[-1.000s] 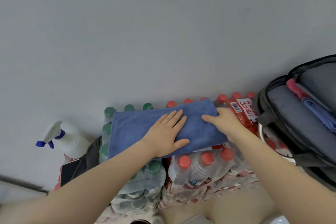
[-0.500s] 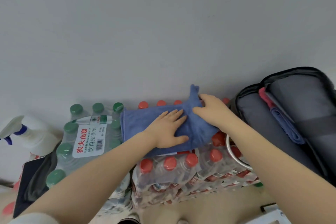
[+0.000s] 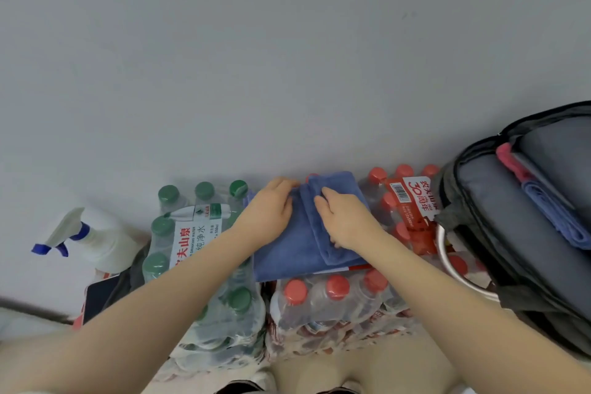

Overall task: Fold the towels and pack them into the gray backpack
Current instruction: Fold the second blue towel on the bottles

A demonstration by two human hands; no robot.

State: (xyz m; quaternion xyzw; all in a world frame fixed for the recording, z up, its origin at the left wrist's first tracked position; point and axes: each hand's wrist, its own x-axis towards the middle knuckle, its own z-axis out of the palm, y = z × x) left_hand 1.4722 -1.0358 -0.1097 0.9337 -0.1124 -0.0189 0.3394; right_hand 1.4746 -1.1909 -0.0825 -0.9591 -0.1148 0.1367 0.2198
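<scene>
Far left, a spray bottle (image 3: 96, 241) is seen against the wall, with a dark flat thing (image 3: 100, 296) just below it, too cut off to tell what it is. Next over, a shrink-wrapped pack of green-capped bottles (image 3: 198, 243) is parked beside a pack of red-capped bottles (image 3: 335, 297). A blue towel (image 3: 287, 253) is laid across the tops of both packs, already folded, with a doubled flap on its right side. The left hand (image 3: 268, 214) is pressed on the towel's left part, fingers bent over the far edge, though a real grip can't be made out. The right hand (image 3: 345, 221) is laid on the folded flap, fingers curled down onto the cloth. Further right, a metal rim (image 3: 447, 265) is wedged between the red pack and the gray backpack (image 3: 511, 249), which is unzipped, with a pink towel (image 3: 511, 160) and another blue towel (image 3: 556, 217) tucked inside.
</scene>
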